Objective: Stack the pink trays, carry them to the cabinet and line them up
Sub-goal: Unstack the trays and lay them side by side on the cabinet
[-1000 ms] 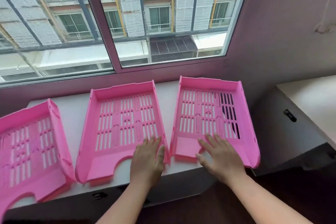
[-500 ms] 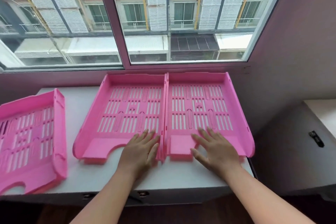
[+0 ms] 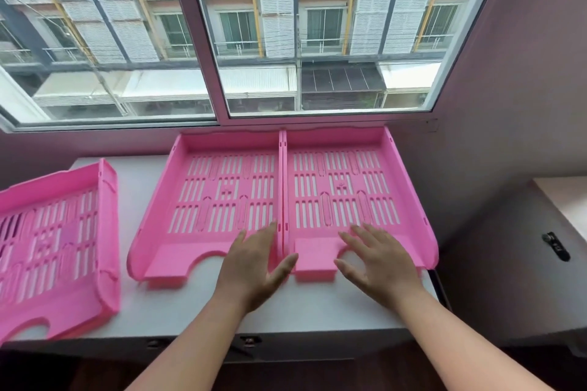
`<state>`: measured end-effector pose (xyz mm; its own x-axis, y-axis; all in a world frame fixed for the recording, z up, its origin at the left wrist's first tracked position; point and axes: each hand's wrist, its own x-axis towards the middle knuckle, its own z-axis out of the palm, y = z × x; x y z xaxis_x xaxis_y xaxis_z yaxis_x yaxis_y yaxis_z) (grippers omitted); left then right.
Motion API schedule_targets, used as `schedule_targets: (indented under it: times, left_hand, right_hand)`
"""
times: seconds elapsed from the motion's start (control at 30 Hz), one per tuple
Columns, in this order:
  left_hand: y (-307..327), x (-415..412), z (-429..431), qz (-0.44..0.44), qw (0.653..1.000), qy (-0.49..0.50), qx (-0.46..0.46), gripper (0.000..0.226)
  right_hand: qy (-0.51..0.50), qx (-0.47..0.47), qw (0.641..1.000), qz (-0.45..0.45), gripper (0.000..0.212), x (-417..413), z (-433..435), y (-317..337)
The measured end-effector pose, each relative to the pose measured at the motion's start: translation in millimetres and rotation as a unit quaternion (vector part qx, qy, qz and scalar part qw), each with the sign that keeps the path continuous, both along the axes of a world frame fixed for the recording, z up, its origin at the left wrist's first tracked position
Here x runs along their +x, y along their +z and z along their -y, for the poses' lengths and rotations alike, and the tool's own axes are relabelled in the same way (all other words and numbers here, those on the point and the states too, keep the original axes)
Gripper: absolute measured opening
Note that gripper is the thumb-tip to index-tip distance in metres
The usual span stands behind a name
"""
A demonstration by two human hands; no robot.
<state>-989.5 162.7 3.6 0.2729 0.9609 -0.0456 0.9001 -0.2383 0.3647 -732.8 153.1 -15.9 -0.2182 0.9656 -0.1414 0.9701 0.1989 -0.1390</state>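
Three pink slotted trays lie on the white cabinet top (image 3: 311, 305) under the window. The middle tray (image 3: 219, 194) and the right tray (image 3: 349, 187) sit side by side, their inner walls touching and their backs against the window wall. The left tray (image 3: 54, 241) lies apart and slightly turned, cut off by the frame's left edge. My left hand (image 3: 254, 267) rests flat, fingers spread, on the front right corner of the middle tray. Flat on the right tray's front edge lies my right hand (image 3: 378, 260), also with fingers apart. Neither hand grips anything.
A large sliding window (image 3: 219, 41) runs along the back. A pinkish wall (image 3: 514, 73) closes off the right side. A lower white cabinet with a black latch (image 3: 556, 246) stands at the right. Bare cabinet top shows between the left and middle trays.
The middle and right trays have slid back against the window wall and come together, closing the gap between them. My hands stayed on their front edges. The view has shifted left.
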Motion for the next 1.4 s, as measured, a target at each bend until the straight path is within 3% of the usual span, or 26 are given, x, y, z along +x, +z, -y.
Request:
schedule_targets:
  times: [0.23, 0.37, 0.5, 0.6, 0.77, 0.93, 1.03, 1.17, 1.4]
  left_hand:
    - [-11.3, 11.3, 6.7, -0.036, 0.999, 0.032, -0.004, 0.078]
    - [-10.1, 3.7, 1.7, -0.072, 0.997, 0.006, -0.004, 0.092]
    - [1.7, -10.2, 1.7, -0.058, 0.998, -0.009, -0.029, 0.089]
    - [13.8, -45.7, 0.7, -0.049, 0.999, 0.016, 0.004, 0.091]
    - [19.8, -138.2, 4.2, -0.043, 0.989, 0.103, 0.097, 0.073]
    - [3.2, -218.4, 17.2, -0.045, 0.977, 0.164, 0.131, 0.064]
    - [-12.3, -247.6, 28.1, -0.042, 0.972, 0.218, 0.076, 0.077]
    - [-25.8, -255.5, 33.7, 0.023, 0.974, 0.223, 0.003, 0.080]
    - [-21.0, -268.6, 21.2, 0.062, 0.986, 0.153, -0.012, 0.069]
  right_hand:
    - [-0.101, 0.009, 0.994, 0.039, 0.080, 5.6, 8.9, -8.4]
    - [-0.102, -0.014, 0.994, 0.038, 0.080, -15.3, 3.6, -9.8]
    - [-0.112, -0.030, 0.993, 0.015, 0.074, -21.8, 2.4, -1.5]
    - [-0.117, -0.019, 0.993, -0.027, 0.065, -40.7, -4.9, 11.7]
    - [-0.150, 0.024, 0.980, -0.132, 0.072, -107.0, -9.7, 24.8]
    - [-0.126, 0.126, 0.978, -0.108, 0.063, -173.5, -9.8, 29.8]
    - [-0.108, 0.152, 0.979, -0.077, 0.064, -214.7, -8.4, 21.7]
    - [-0.108, 0.067, 0.991, -0.052, 0.061, -261.1, -4.2, 11.1]
    - [-0.090, -0.021, 0.995, -0.023, 0.068, -283.4, 0.1, -5.5]
